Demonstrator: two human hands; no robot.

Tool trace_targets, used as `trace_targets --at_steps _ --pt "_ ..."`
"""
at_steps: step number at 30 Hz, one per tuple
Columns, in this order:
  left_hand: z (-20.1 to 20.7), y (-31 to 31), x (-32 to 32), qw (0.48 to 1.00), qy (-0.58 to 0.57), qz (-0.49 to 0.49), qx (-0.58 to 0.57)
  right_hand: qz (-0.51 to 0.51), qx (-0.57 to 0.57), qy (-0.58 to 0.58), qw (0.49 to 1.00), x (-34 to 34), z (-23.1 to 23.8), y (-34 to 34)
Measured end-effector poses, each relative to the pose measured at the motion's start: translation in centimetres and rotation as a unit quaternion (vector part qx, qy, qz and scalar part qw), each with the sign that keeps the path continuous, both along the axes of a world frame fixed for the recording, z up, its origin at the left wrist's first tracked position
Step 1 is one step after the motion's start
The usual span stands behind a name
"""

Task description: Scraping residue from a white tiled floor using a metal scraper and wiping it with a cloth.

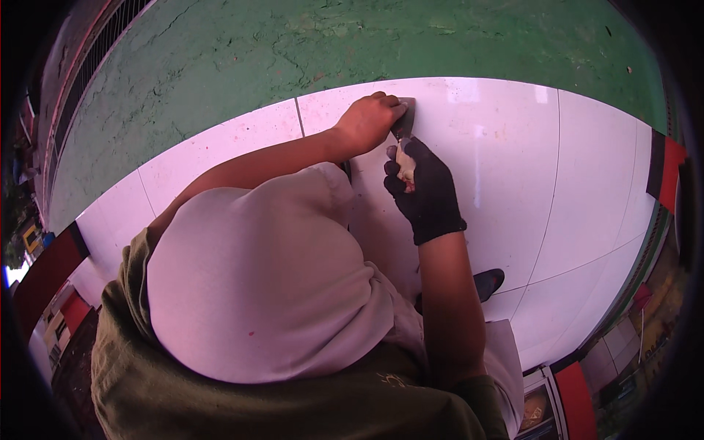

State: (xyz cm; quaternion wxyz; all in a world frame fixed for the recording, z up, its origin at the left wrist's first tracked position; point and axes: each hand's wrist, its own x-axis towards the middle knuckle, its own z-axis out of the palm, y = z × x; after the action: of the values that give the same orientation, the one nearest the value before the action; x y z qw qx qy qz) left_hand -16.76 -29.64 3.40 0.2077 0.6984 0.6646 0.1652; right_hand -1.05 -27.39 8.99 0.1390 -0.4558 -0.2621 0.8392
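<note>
Black glove [438, 209] on your right hand [427, 182], fingers closed round the pale handle [404, 166] of a scraper [408, 111]; most of that handle is hidden by them. Blade lies over the white tiles [506, 161], near the edge of the green surface [469, 44]. Your bare left hand [372, 121] is curled, thumb at the blade's side; can't tell whether it grips or just touches. Pale trousers [257, 279] block the floor below, your dark shoe [488, 284] is partly covered by your forearm, rim clutter too dim to read.
</note>
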Motion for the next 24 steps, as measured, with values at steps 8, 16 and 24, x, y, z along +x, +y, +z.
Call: trace_targets --at_steps 8,16,24 --pt "0.2 0.8 0.1 1.0 0.002 -0.007 -0.009 -0.028 -0.02 0.009 0.999 0.0 0.3 0.1" --pt "0.0 1.2 -0.5 1.0 -0.005 0.001 -0.011 -0.102 -0.163 0.017 0.981 -1.3 2.5 1.0" --pt "0.4 0.0 -0.7 0.999 -0.018 0.039 0.021 0.075 0.117 0.058 0.989 -0.5 1.4 -0.1"
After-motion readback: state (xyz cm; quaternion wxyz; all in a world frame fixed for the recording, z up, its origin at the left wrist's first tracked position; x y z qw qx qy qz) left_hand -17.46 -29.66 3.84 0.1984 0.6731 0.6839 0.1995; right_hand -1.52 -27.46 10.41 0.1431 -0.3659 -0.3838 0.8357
